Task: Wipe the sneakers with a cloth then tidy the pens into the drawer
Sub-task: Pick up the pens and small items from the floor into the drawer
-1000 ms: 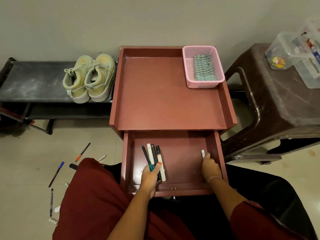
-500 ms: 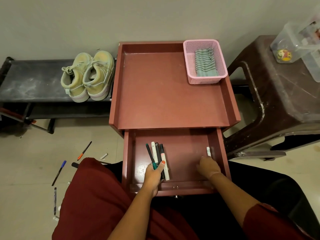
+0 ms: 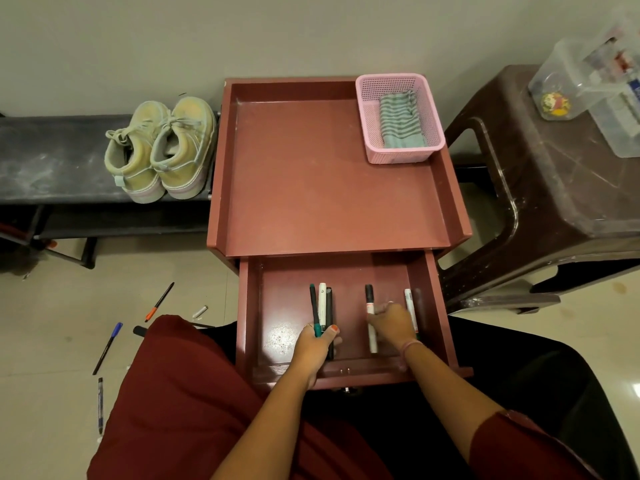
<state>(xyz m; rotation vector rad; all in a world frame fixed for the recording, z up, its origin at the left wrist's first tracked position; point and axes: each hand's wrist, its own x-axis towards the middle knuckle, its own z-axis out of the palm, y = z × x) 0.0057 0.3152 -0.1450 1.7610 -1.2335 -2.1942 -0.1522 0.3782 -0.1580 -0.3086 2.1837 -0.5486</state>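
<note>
Head view, looking down: I see an open drawer pulled out from a red desk. My left hand has its grip closed around a bundle of pens resting inside the drawer. My right hand lies over a loose marker, fingers curled; whether it pinches it I cannot tell. The sneakers sit on a bench to the left, the cloth in a pink basket. I judge the pen-tidying step is in hand. More pens lie on the floor at left; collecting them likely comes next.
</note>
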